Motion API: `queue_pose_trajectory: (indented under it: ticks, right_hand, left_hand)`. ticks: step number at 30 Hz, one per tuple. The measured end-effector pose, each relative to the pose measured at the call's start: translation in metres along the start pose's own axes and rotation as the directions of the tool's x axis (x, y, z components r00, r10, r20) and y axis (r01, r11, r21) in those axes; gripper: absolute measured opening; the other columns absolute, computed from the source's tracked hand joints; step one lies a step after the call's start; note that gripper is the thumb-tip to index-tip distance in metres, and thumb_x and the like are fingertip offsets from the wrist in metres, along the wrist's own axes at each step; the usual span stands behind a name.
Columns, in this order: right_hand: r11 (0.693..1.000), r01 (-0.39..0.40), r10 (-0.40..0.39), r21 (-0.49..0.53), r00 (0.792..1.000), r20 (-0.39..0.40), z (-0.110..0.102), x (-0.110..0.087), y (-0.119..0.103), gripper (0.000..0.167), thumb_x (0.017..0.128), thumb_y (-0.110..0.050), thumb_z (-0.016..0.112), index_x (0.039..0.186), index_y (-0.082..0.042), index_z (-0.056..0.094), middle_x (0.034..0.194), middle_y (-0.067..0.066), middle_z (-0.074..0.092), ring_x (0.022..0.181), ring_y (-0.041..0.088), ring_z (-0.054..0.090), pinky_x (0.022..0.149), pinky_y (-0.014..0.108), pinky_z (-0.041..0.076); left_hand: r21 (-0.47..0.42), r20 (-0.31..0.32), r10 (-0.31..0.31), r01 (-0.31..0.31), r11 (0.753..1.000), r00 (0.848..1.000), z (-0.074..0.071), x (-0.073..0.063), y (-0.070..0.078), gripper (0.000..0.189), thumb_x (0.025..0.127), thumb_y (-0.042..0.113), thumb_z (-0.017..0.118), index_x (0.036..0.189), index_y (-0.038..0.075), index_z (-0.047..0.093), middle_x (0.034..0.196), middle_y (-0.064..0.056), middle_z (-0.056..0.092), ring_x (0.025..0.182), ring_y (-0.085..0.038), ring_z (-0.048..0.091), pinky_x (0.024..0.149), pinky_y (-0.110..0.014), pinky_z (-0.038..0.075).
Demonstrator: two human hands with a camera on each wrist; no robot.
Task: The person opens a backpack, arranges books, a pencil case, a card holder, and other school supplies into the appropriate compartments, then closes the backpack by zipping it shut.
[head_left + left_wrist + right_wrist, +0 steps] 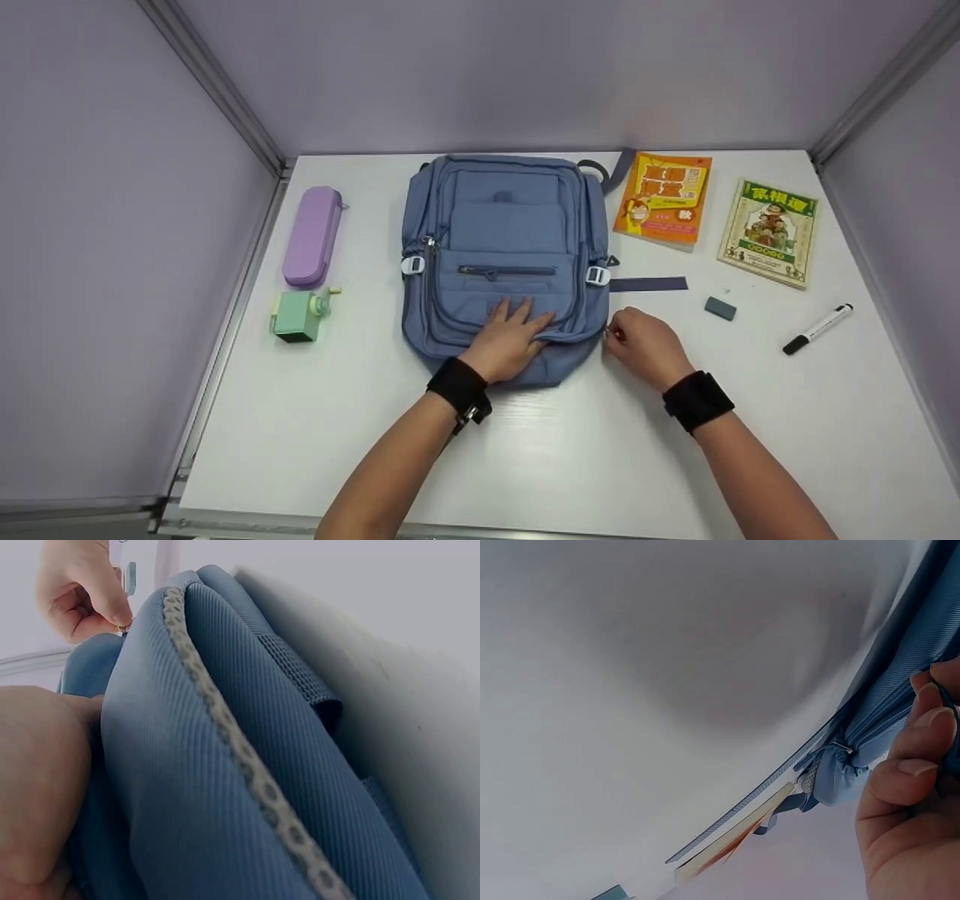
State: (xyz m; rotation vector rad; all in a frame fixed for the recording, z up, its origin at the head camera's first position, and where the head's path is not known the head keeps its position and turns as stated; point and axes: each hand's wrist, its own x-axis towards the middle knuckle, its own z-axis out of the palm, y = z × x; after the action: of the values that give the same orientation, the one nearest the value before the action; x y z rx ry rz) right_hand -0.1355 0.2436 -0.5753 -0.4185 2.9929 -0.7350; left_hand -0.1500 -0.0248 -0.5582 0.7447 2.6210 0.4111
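Head view: the camera looked forward and down from above the near side of the tabletop [510, 465], far enough off to take in the whole backpack [510, 225], the left hand [508, 341], the right hand [649, 345] and the walls [525, 75]. Left wrist view: the lens sat close to the backpack's near end and faced across it toward the right hand, rolled so that the tabletop fell at right. Right wrist view: the lens lay low over the tabletop, facing along the backpack's side, nearly inverted. Head and right wrist views shared the flat strap [649, 284] and orange book [664, 199]; all three shared the right hand.
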Motion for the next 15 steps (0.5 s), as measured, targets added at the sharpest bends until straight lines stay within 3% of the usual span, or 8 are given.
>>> queue_pose_trajectory:
  ticks: [15]
  right_hand:
    - [0.998,0.056,-0.057,-0.029,0.998,-0.036,0.003,-0.013,-0.022,0.013,0.085,-0.008,0.074,0.08,-0.012,0.063,0.073,-0.002,0.052,0.063,0.014,0.049,0.058,0.034,0.043]
  left_hand:
    - [0.021,-0.018,0.007,-0.007,1.0,1.0,0.0,0.001,0.0,0.056,0.11,0.043,0.044,0.162,0.03,0.031,0.168,-0.015,0.02,0.152,-0.048,0.011,0.122,-0.055,0.016]
